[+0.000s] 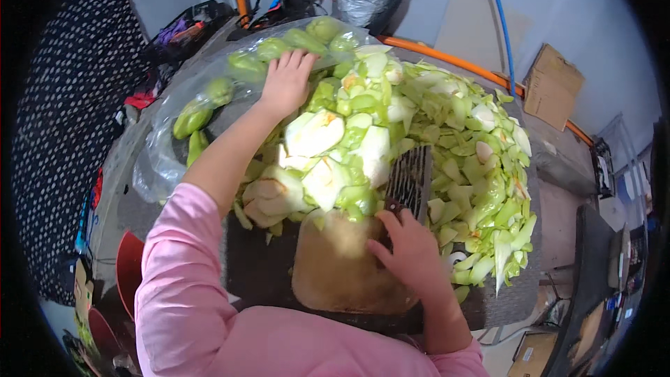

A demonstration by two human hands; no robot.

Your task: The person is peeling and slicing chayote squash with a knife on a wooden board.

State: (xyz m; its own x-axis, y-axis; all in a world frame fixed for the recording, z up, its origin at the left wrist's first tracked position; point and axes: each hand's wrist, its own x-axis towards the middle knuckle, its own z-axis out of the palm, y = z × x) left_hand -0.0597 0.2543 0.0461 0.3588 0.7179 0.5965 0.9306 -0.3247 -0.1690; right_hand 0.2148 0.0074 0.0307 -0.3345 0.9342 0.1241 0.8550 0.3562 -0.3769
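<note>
My left hand reaches to the far side of the pile, its fingers stretched out at the edge of a clear plastic bag. Beside the fingertips lie whole green chayotes, several of them in or under the bag. My right hand is closed on the handle of a wide-bladed cleaver, whose dark, streaked blade points away from me among the cut pieces. Between my hands, pale chunks of cut chayote are heaped behind the wooden cutting board. The board's near part shows bare wood.
A large spread of green peels and slices covers the right side of the table. Along the wall run an orange pipe and a blue hose. A cardboard piece leans at right; red chair-like shapes stand at left.
</note>
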